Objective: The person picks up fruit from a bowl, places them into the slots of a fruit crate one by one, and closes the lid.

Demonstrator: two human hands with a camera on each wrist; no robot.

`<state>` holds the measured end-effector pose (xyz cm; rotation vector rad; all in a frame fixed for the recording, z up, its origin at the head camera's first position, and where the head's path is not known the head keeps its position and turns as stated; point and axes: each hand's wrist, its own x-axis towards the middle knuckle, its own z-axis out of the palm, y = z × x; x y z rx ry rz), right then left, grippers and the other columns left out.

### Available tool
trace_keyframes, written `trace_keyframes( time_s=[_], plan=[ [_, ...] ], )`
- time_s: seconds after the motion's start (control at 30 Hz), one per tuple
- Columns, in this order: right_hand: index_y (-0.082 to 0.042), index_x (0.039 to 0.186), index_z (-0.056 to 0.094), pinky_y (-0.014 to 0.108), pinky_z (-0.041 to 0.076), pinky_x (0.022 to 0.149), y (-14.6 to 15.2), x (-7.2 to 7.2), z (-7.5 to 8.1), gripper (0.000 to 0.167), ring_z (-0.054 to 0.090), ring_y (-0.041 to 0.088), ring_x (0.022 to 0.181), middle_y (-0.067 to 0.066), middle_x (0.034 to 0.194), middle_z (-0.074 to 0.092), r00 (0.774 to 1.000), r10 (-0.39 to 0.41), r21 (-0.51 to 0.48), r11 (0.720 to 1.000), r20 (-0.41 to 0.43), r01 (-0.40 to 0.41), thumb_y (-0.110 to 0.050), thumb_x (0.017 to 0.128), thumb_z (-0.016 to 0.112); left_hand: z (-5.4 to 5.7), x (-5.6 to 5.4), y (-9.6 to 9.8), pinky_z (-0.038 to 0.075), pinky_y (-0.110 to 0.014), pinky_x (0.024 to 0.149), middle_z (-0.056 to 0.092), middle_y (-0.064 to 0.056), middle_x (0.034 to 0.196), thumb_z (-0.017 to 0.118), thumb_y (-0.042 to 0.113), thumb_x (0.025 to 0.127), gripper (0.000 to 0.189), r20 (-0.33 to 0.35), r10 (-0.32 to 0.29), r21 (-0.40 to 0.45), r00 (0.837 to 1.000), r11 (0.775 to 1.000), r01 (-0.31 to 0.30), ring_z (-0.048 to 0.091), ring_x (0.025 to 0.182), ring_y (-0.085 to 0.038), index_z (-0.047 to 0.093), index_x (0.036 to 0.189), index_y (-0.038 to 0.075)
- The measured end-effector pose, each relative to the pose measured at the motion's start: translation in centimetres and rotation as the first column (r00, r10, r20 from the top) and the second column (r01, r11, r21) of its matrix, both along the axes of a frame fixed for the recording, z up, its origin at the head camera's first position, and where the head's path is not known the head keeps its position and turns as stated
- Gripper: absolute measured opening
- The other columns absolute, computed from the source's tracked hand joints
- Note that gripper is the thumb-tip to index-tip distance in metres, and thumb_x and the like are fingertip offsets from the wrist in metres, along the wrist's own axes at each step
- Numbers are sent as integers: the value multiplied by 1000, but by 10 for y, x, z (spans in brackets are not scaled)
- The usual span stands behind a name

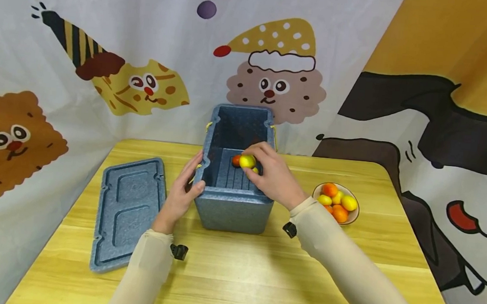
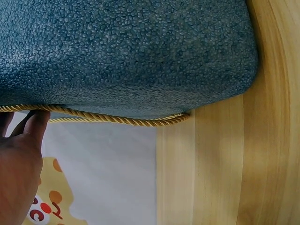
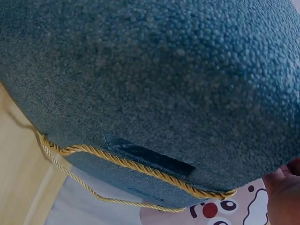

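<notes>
A deep blue-grey speckled foam box (image 1: 234, 215) stands uncovered in the middle of the table. Inside its mouth, my right hand (image 1: 273, 176) pinches a yellow lemon (image 1: 247, 161) between thumb and fingers. Beside the lemon an orange-red fruit (image 1: 236, 160) shows on the ribbed box floor, and a bit of another yellow fruit (image 1: 255, 170) peeks out by the thumb. My left hand (image 1: 180, 194) rests against the box's left side, thumb at the front corner of the rim. In the left wrist view its fingertips touch the box by a yellow rope (image 2: 131, 121).
The box's grey lid (image 1: 129, 214) lies flat to the left. On the right stands a bowl (image 1: 351, 221) holding several orange and yellow fruits. Another rope handle (image 3: 126, 162) hangs along the box's right side. A printed cartoon curtain (image 1: 159, 26) closes off the table's back.
</notes>
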<state>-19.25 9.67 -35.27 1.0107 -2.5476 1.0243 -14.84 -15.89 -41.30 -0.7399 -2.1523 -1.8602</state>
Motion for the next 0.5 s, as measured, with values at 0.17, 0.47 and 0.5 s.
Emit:
trace_keyframes(
  time_s=[0.17,0.47,0.5],
  plan=[
    [-9,117,65,36,49,86,-4,-1,-2,28,54,19,98,3,117,54,999,3,61,998,46,-6,-10,90,72,-1,1,0,16,-54,113,18,-24,158,54,19,102,62,6,0,1,1000,1000,0,17,145,-34,26,151,-8],
    [-7,121,64,36,48,87,-9,-2,0,30,52,19,98,3,115,54,999,-14,166,986,45,6,-17,93,70,0,2,0,16,-55,112,19,-24,158,52,9,101,58,-5,3,11,1000,1000,-3,19,145,-33,27,150,-9],
    [-7,121,64,36,48,87,-10,-2,1,30,52,19,99,3,115,54,999,-18,176,984,42,10,-18,93,70,0,2,0,17,-54,112,20,-24,158,52,7,100,58,-5,1,14,1000,1000,-1,19,145,-33,28,150,-9]
  ],
)
